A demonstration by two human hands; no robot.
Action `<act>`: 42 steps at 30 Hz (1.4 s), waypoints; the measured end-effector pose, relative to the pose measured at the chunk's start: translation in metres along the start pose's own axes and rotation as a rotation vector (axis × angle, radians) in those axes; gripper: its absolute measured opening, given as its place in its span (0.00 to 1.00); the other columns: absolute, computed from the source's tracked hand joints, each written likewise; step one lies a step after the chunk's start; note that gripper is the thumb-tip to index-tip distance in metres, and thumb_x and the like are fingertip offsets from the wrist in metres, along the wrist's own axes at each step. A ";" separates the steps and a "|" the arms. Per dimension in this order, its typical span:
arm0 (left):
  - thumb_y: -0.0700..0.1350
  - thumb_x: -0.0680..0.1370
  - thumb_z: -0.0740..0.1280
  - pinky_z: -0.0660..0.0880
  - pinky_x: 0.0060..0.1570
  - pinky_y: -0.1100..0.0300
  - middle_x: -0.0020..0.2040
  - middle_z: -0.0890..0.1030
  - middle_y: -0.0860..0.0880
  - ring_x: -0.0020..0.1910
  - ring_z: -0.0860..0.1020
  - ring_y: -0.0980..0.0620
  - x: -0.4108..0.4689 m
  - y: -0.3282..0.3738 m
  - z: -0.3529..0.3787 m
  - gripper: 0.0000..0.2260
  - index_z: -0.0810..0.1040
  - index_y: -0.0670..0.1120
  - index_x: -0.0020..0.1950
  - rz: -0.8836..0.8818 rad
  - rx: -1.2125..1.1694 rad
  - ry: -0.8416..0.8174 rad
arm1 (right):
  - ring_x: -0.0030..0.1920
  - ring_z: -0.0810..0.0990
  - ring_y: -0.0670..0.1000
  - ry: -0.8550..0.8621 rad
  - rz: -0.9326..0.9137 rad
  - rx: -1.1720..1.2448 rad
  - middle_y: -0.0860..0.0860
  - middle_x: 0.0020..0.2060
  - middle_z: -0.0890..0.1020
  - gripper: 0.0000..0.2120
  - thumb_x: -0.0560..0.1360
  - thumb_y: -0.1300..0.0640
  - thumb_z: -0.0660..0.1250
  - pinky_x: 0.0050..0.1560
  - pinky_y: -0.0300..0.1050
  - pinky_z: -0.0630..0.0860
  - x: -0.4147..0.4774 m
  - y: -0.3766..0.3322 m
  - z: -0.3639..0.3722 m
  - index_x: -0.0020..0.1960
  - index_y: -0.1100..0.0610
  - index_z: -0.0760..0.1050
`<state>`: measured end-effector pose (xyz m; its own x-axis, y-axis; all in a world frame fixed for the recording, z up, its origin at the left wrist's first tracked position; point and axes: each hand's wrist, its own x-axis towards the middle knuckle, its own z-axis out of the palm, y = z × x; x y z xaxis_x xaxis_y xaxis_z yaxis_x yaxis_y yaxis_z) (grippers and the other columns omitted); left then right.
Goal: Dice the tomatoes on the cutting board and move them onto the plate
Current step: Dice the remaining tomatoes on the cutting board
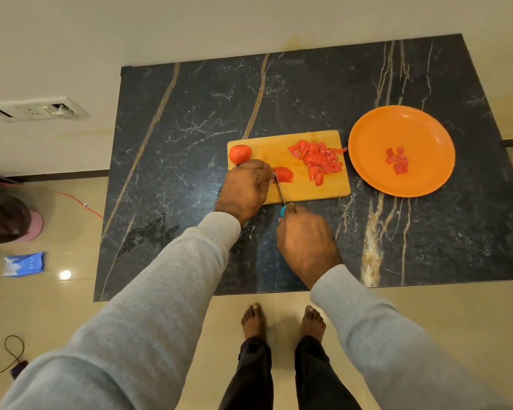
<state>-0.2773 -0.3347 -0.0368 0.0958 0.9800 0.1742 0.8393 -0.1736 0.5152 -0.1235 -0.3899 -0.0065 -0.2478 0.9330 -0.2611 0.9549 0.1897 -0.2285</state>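
The orange plate (367,176) sat beyond and to the right of our right hand (305,241), and held a few diced pieces (398,161) near its middle. The wooden cutting board (267,149) lay under and just beyond our left hand (245,189). It carried a heap of diced tomato (319,159) on the side toward the plate. A whole tomato (240,153) stood at its far left corner, just past the left knuckles. A tomato half (284,174) lay right at the left fingertips.

Our left hand was curled over, its fingertips holding the tomato half down. Our right hand was closed round the blue handle of a knife (280,193), whose thin blade ran from the board's near edge up to the tomato half. We could not make out how far the blade had gone into it, since the left fingers covered that side. The right palm hid most of the handle. The left hand also hid part of the board's near left corner.

The board's right edge came so close to the plate's rim that we could not tell whether they touched. The right hand hovered off the board's near edge, over the dark tabletop (190,128). Open tabletop spread wide to the left of the left hand, beyond the board, and to the right of the right hand below the plate. The tabletop's near edge crossed beneath both grey sleeves (166,291).
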 end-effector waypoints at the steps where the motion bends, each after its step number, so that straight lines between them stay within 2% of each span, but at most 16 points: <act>1: 0.38 0.80 0.69 0.79 0.60 0.57 0.54 0.87 0.45 0.53 0.84 0.45 0.000 0.000 0.000 0.09 0.89 0.40 0.53 0.000 0.009 -0.005 | 0.49 0.83 0.59 -0.003 0.003 0.005 0.57 0.54 0.80 0.14 0.80 0.54 0.64 0.47 0.51 0.80 -0.003 0.001 0.001 0.63 0.60 0.75; 6: 0.40 0.81 0.66 0.81 0.57 0.54 0.54 0.86 0.45 0.52 0.84 0.45 0.000 0.004 0.000 0.11 0.89 0.40 0.53 -0.012 -0.002 -0.001 | 0.49 0.82 0.56 -0.065 0.025 0.030 0.55 0.54 0.79 0.15 0.81 0.54 0.63 0.47 0.48 0.79 -0.019 -0.001 0.001 0.65 0.59 0.72; 10: 0.38 0.81 0.68 0.82 0.56 0.52 0.53 0.86 0.46 0.52 0.84 0.44 0.002 0.002 -0.002 0.09 0.88 0.41 0.54 -0.032 0.028 -0.011 | 0.51 0.82 0.54 -0.005 0.001 0.043 0.54 0.58 0.79 0.17 0.83 0.51 0.58 0.49 0.47 0.80 -0.031 0.005 -0.012 0.68 0.58 0.72; 15: 0.41 0.83 0.63 0.80 0.61 0.50 0.60 0.84 0.45 0.56 0.83 0.42 -0.004 -0.003 -0.010 0.13 0.87 0.44 0.60 -0.176 0.028 0.058 | 0.52 0.81 0.54 -0.008 -0.077 0.043 0.56 0.61 0.77 0.21 0.85 0.50 0.55 0.50 0.48 0.81 -0.035 -0.005 -0.010 0.73 0.59 0.67; 17: 0.43 0.83 0.61 0.82 0.58 0.48 0.61 0.84 0.46 0.53 0.84 0.42 -0.007 -0.006 -0.011 0.15 0.87 0.45 0.59 -0.210 0.044 0.089 | 0.51 0.82 0.56 -0.005 -0.081 0.027 0.56 0.61 0.77 0.20 0.84 0.51 0.56 0.48 0.50 0.81 -0.023 -0.009 -0.004 0.73 0.59 0.67; 20: 0.42 0.82 0.63 0.81 0.52 0.50 0.57 0.85 0.46 0.49 0.83 0.41 -0.011 -0.005 -0.008 0.13 0.87 0.46 0.57 -0.192 0.065 0.083 | 0.49 0.83 0.59 0.016 -0.059 0.012 0.56 0.59 0.79 0.20 0.82 0.52 0.60 0.45 0.52 0.81 -0.005 -0.011 0.000 0.71 0.59 0.70; 25: 0.41 0.82 0.65 0.81 0.55 0.52 0.59 0.85 0.47 0.51 0.83 0.45 -0.012 0.001 -0.005 0.11 0.86 0.46 0.58 -0.235 0.017 0.126 | 0.45 0.83 0.59 0.081 -0.092 -0.016 0.56 0.56 0.80 0.20 0.82 0.51 0.61 0.41 0.51 0.80 0.007 -0.006 0.001 0.70 0.60 0.72; 29: 0.41 0.81 0.66 0.81 0.54 0.54 0.58 0.84 0.49 0.51 0.82 0.47 -0.014 0.002 -0.007 0.10 0.86 0.45 0.57 -0.288 0.025 0.201 | 0.43 0.83 0.59 0.105 -0.111 -0.018 0.56 0.54 0.81 0.19 0.81 0.51 0.62 0.39 0.50 0.79 0.012 -0.010 0.004 0.68 0.61 0.74; 33: 0.41 0.80 0.65 0.81 0.52 0.52 0.57 0.84 0.48 0.50 0.82 0.46 -0.016 0.003 -0.004 0.10 0.86 0.45 0.56 -0.284 0.031 0.180 | 0.41 0.83 0.60 0.103 -0.102 -0.020 0.57 0.50 0.81 0.16 0.80 0.52 0.63 0.36 0.49 0.77 0.018 -0.010 0.003 0.63 0.61 0.76; 36: 0.41 0.80 0.66 0.80 0.50 0.52 0.55 0.84 0.46 0.49 0.82 0.44 -0.013 0.008 0.003 0.10 0.86 0.44 0.56 -0.255 0.038 0.146 | 0.42 0.82 0.62 0.112 -0.076 -0.031 0.58 0.50 0.81 0.17 0.80 0.53 0.63 0.37 0.51 0.78 0.019 0.001 0.002 0.64 0.62 0.76; 38: 0.41 0.80 0.66 0.79 0.52 0.50 0.52 0.84 0.45 0.51 0.81 0.43 -0.007 0.012 0.010 0.10 0.86 0.43 0.56 -0.242 0.049 0.131 | 0.42 0.82 0.61 0.132 -0.050 -0.058 0.58 0.51 0.81 0.18 0.81 0.53 0.62 0.37 0.51 0.78 0.019 0.013 0.001 0.66 0.61 0.75; 42: 0.41 0.79 0.68 0.77 0.62 0.50 0.56 0.85 0.44 0.57 0.80 0.43 0.003 0.022 0.020 0.11 0.85 0.43 0.60 -0.263 0.031 0.097 | 0.39 0.82 0.61 0.167 -0.027 -0.111 0.57 0.49 0.81 0.17 0.80 0.54 0.63 0.36 0.51 0.78 0.021 0.033 -0.001 0.65 0.61 0.76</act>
<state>-0.2480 -0.3341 -0.0417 -0.1782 0.9769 0.1183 0.8444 0.0901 0.5281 -0.0973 -0.3639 -0.0181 -0.2514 0.9632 -0.0949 0.9628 0.2389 -0.1262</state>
